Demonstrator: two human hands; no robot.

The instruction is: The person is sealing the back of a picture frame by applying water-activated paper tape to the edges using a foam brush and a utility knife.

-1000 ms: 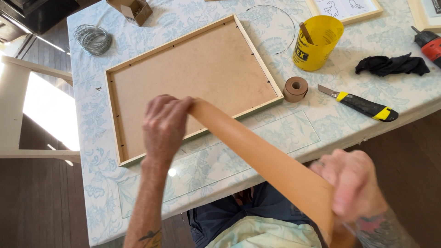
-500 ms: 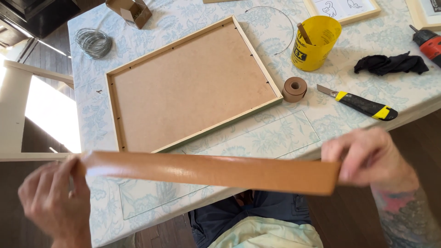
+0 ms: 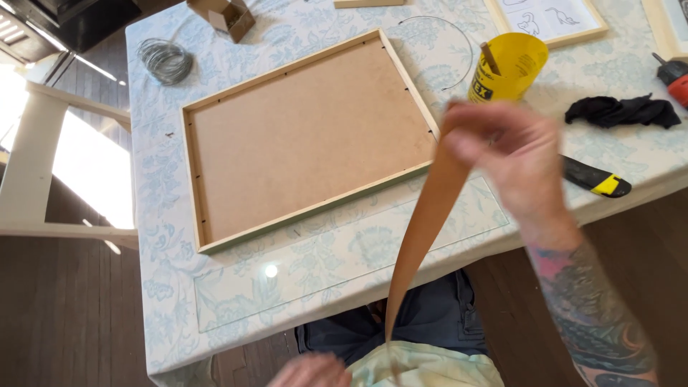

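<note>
Fingers of the right hand [image 3: 519, 161] pinch the top end of a long brown tape strip [image 3: 423, 229], which hangs down (slightly twisted) toward the near edge. Left hand [image 3: 312, 371] is at the near bottom, mostly cut off; cannot tell its finger state. Strip hangs right of the wooden frame [image 3: 308, 136], lying back-up on the table [image 3: 172, 272]. Yellow cup [image 3: 510, 68] and utility knife [image 3: 598, 180] sit behind the right hand.

a long strip of brown paper tape [image 3: 430, 215] hangs stretched, its top end pinched just beside the frame's corner, its lower end near the lap.
</note>
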